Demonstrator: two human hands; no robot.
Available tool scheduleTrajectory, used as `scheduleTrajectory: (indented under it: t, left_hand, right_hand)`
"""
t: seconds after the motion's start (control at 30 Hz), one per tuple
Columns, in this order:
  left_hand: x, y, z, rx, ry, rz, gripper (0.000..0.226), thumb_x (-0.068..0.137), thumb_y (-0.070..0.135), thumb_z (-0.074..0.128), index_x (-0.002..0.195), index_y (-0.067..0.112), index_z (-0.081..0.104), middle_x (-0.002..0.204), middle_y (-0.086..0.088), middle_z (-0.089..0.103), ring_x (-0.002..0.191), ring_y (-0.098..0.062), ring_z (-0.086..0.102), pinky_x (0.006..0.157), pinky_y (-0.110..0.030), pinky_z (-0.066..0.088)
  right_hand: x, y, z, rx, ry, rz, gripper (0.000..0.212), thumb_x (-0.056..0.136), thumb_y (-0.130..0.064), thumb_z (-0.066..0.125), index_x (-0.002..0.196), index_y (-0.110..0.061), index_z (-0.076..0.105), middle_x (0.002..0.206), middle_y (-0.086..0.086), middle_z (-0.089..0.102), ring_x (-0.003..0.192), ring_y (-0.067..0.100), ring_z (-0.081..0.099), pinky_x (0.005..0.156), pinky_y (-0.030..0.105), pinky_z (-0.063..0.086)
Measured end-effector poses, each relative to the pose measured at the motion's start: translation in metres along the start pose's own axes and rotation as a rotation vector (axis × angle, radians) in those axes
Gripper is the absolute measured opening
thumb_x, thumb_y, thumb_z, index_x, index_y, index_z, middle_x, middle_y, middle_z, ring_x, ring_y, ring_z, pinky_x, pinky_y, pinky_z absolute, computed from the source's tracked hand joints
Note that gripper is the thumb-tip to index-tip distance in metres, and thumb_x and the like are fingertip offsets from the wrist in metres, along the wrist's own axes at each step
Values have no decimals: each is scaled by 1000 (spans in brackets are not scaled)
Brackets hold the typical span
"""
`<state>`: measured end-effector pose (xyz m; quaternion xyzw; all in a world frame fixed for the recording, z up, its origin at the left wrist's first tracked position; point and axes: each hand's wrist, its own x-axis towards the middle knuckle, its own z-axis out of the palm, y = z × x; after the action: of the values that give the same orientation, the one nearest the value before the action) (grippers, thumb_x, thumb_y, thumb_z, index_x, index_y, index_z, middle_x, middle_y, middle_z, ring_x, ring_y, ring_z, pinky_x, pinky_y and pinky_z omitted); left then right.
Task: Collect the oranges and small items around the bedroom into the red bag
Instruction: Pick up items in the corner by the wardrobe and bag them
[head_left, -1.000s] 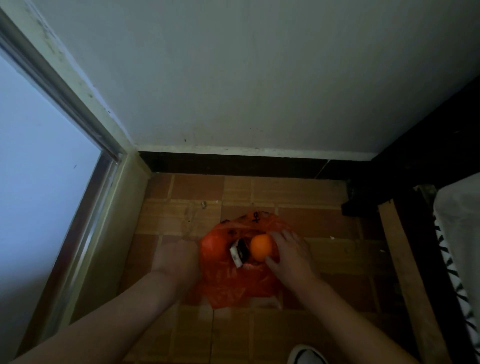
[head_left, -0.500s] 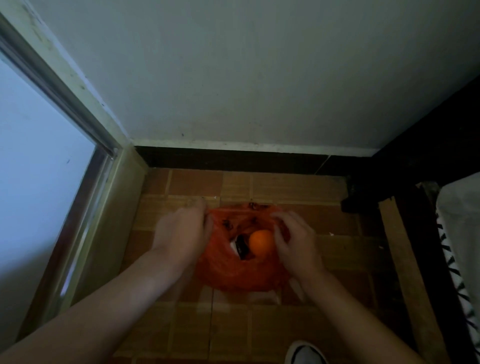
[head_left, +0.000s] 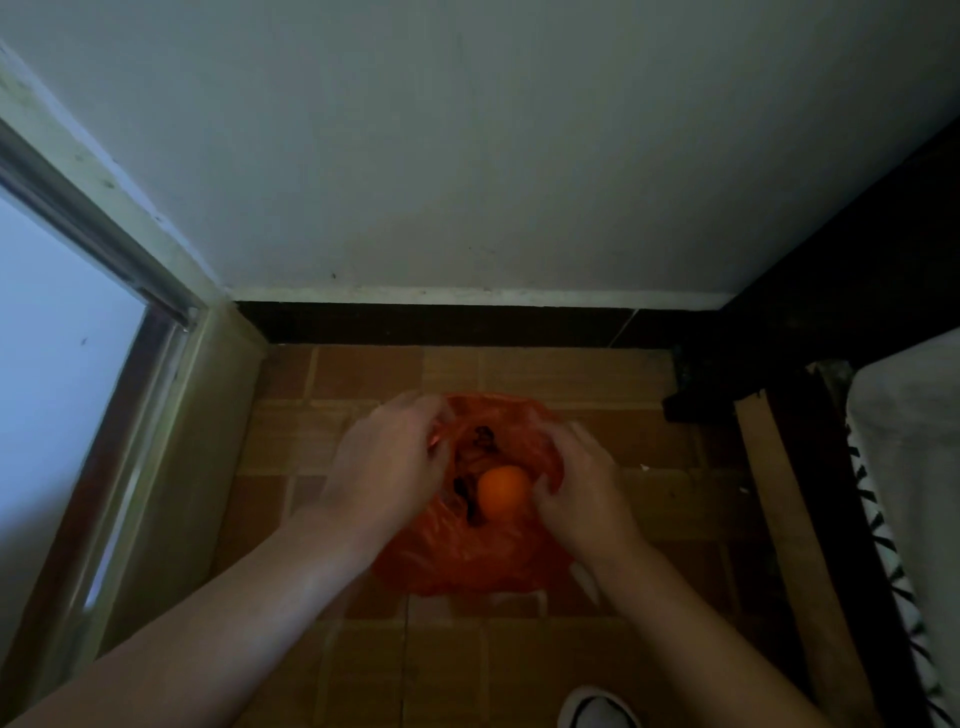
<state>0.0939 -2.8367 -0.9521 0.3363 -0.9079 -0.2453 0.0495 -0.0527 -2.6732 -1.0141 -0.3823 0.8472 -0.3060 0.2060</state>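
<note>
We look down at a bag (head_left: 467, 561) on the floor (head_left: 467, 665), near the wall (head_left: 493, 156), with an orange (head_left: 503, 491) inside it. Our left hand (head_left: 384, 467) is at the bag's left edge and our right hand (head_left: 582, 493) at its right edge, touching the orange. A window (head_left: 62, 374) lies to the left, a bed (head_left: 909, 493) to the right, and a shoe (head_left: 597, 709) nearest us.

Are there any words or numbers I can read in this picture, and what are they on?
None can be read.
Red bag: dark marks near its mouth, too blurred and crumpled to read.
Orange: no label shows.
Shoe: no writing shows.
</note>
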Motion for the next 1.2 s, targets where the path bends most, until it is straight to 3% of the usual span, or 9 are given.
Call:
scheduleTrajectory:
  t: [0.17,0.27,0.33,0.47,0.57,0.63,0.87,1.0,1.2]
  left_hand:
    - [3,-5,1,-55,-31,-95,18,94,15,70,107,28,74,104,9,66,100,-15,65,82,-29,50]
    - [-7,5,-10,-245,-29,-268,24,101,13,60,100,33,72,98,13,68,91,-5,62,74,-20,45]
    - [-22,17,-23,-388,-8,-375,21,105,19,56,98,32,71,90,12,71,82,-6,68,73,-25,53]
    - [-65,48,-63,-467,1,-491,11,103,28,62,104,30,73,75,9,71,65,-3,70,61,-21,54]
    - [-97,76,-109,-372,-4,-496,18,102,32,64,115,27,75,87,9,74,77,-6,71,72,-24,60]
    - [-114,92,-143,-339,12,-489,19,101,30,65,116,23,76,92,7,74,86,-10,71,81,-31,61]
    - [-161,163,-271,-274,84,-501,20,101,30,65,116,20,75,99,8,72,88,-6,66,81,-25,55]
    - [-185,201,-349,-262,110,-478,19,101,29,66,115,19,74,102,5,72,91,-9,65,79,-23,51]
    - [-221,261,-480,-229,211,-371,14,98,23,69,105,13,77,95,-2,74,83,-17,67,77,-35,59]
  right_hand:
    - [-1,-6,-8,11,115,8,29,97,-8,62,121,-18,73,114,-2,72,102,13,67,88,26,55]
    - [-5,-24,-18,75,160,39,24,102,-15,59,121,-20,74,116,-5,73,106,9,67,93,26,54]
    - [-13,-43,-29,132,163,103,23,104,-23,58,121,-22,74,117,-8,72,108,5,65,94,24,53]
    - [-42,-89,-65,131,83,211,23,104,-31,60,121,-23,72,114,-9,71,103,5,64,86,23,52]
    - [-71,-128,-104,146,-19,248,23,101,-26,64,124,-27,69,114,-14,68,99,-5,62,85,15,53]
    - [-88,-153,-134,124,-32,218,25,99,-18,66,122,-27,70,116,-14,68,105,-2,62,92,20,55]
    - [-131,-252,-247,72,-14,192,20,95,-11,67,110,-22,74,102,-11,70,92,1,66,84,23,59]
    - [-149,-316,-313,13,-29,131,18,92,-10,69,107,-17,76,101,-5,72,89,3,62,77,3,43]
    - [-178,-421,-416,-19,-7,28,20,87,-7,70,104,-14,76,101,-2,72,89,9,63,76,5,40]
